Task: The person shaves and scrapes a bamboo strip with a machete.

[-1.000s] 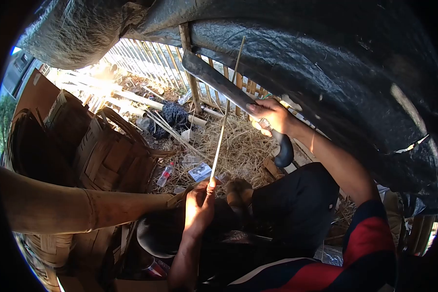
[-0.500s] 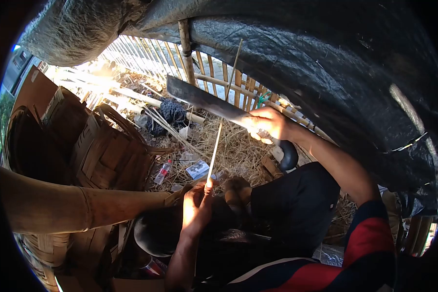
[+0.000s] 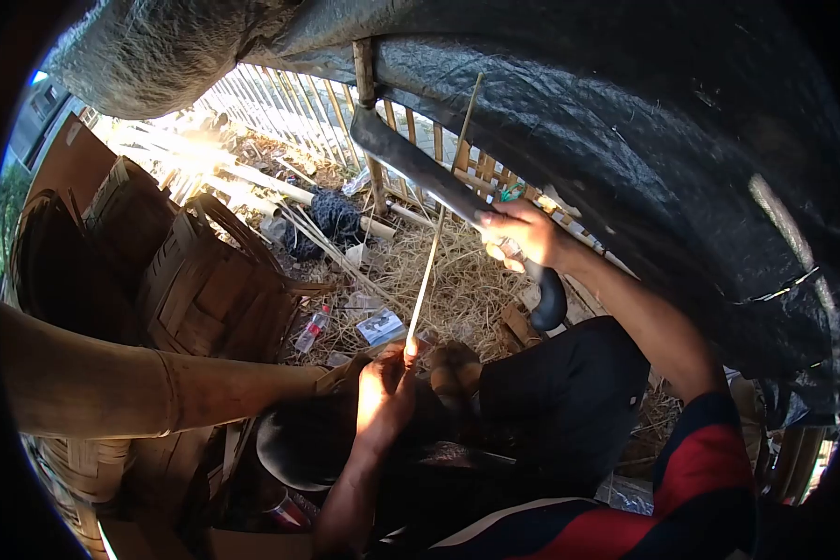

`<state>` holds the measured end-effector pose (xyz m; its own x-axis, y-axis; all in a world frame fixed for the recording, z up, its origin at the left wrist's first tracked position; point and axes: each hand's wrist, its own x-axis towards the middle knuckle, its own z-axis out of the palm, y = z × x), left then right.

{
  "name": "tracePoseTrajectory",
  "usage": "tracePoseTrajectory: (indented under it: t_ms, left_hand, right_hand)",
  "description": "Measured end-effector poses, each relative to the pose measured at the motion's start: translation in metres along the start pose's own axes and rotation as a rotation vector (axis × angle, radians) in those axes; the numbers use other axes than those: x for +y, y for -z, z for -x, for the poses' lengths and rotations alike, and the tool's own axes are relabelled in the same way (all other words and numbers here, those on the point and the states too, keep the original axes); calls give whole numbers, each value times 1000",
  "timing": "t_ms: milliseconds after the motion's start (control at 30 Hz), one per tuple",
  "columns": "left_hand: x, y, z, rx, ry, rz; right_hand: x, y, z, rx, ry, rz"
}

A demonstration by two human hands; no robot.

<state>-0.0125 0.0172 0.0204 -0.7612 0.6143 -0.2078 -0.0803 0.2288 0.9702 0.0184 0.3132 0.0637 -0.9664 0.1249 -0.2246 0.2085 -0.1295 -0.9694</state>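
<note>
Over straw, left fingers pinching a strip, lower end seemingly hidden, right fingers round a knife

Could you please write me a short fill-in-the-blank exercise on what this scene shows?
1. The right hand grips the long-bladed knife by its ____.
2. In the picture, the thin strip runs from the left hand toward the ____ edge.
3. The clear bottle on the ground has a ____ band.
4. The thick bamboo pole extends in from the ____ side of the picture.

Missing words: handle; top; red; left.
</note>
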Motion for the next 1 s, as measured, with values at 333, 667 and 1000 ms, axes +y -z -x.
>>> tracePoseTrajectory:
  t_ms: [333,667,1000]
  left_hand:
    - [11,-1,1,62,-22,-328]
    - [10,-2,2,79,-142,-350]
    - [14,-2,2,58,-85,-345]
  right_hand:
    - [-2,-1,1,-58,3,52]
    - [19,7,1,-151,-14,-118]
    - [4,-14,10,-119,-93,26]
